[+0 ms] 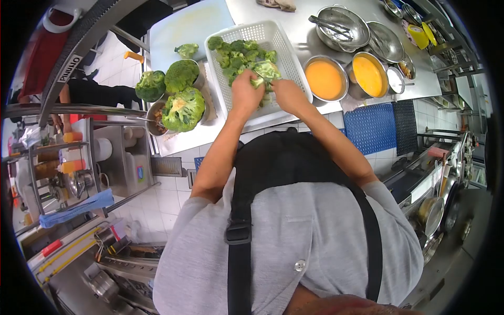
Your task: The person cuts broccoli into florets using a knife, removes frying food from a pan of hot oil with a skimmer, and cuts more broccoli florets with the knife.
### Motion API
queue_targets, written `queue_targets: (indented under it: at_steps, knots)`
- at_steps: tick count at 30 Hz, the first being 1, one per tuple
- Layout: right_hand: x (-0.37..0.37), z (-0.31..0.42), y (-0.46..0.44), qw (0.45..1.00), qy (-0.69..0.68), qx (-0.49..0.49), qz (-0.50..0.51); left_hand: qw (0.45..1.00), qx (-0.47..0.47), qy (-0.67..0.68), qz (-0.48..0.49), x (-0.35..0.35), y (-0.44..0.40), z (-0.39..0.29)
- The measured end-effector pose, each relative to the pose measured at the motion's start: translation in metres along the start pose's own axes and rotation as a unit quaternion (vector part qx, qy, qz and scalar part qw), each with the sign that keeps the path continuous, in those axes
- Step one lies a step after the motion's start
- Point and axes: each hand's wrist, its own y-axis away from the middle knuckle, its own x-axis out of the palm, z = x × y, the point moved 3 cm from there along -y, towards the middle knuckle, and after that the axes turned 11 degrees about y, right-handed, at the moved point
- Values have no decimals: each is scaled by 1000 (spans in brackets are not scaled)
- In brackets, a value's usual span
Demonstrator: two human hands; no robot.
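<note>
**Steel counter point(295, 32), with a broccoli piece point(268, 70) held over a white basket point(273, 35)**

We see a busy kitchen from above: white floor tiles point(168, 202) at lower left, a blue mat point(370, 128) right of centre, and the counter across the top of the frame.

The broccoli piece is at upper centre, between our two hands and above the basket. Our left hand point(249, 93) holds it from the left, fingers drawn in close. Our right hand point(287, 96) is narrowed on its right side; we cannot tell whether a small tool is hidden there. We probably keep both hands low over the basket so that whatever comes loose drops among the green florets point(236, 52), which lie mostly in its left part. Its holes would let water drain.

Left of it, three broccoli heads, dark point(150, 85), rounded point(182, 76) and pale-stemmed point(184, 110), are grouped within easy reach of our left arm, it seems. A small floret point(187, 50) lies on the pale cutting board point(194, 23) at upper left.

To the right, orange liquid point(323, 79) and yellow liquid point(369, 77) stand in metal containers beside the basket, perhaps set apart to avoid falling scraps.
</note>
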Motion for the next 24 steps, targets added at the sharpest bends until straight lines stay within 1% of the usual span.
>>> queue_targets:
  at_steps: [2,3,6,7,9,10,11,12,13,14,16,17,18,19,20,21,22,23,24]
  knots:
    - [-29,1,9,999,-43,25,11,997,-37,32,-54,-15,-4,3]
    - [-43,5,18,997,-66,37,23,995,-37,4,-95,-23,-7,5]
    - [-80,5,28,973,-182,140,-16,974,72,-143,-162,-32,-5,-26]
    - [-85,4,23,975,-171,140,-39,993,7,-90,-81,-29,-5,-26]
    - [-51,-15,-7,983,-94,39,-150,995,3,-102,-8,-7,-3,-15]
    - [-40,-20,-19,977,-56,-11,-206,994,3,-110,30,4,-2,-13]
    - [-35,-18,-30,987,-108,59,-102,986,-11,-158,44,7,2,-25]
    - [-31,-15,-40,979,-159,125,3,981,-10,-183,57,10,2,-28]
    - [-28,-12,-45,954,-208,185,109,976,-11,-209,69,12,1,-29]
    - [-29,-12,-48,952,-217,194,98,969,-12,-233,79,12,-1,-28]
    - [-29,-13,-49,945,-234,212,80,981,17,-175,76,6,-7,-17]
    - [-36,-13,-47,940,-247,213,97,986,33,-145,75,2,-12,-11]
    - [-47,-15,-45,935,-260,214,115,998,-19,-2,62,-7,-16,0]
    - [-53,-16,-44,929,-274,213,133,987,-69,140,47,-21,-21,5]
    - [-53,-18,-46,920,-287,226,143,953,-116,278,32,-30,-24,7]
    - [-53,-20,-47,911,-300,239,153,932,-127,338,25,-35,-21,7]
    - [-49,-19,-45,900,-312,255,167,968,-71,237,33,-34,-16,10]
    - [-46,-17,-44,902,-275,278,182,990,-13,134,41,-28,-9,14]
    - [-40,-16,-45,896,-298,282,166,997,49,28,46,-21,-9,17]
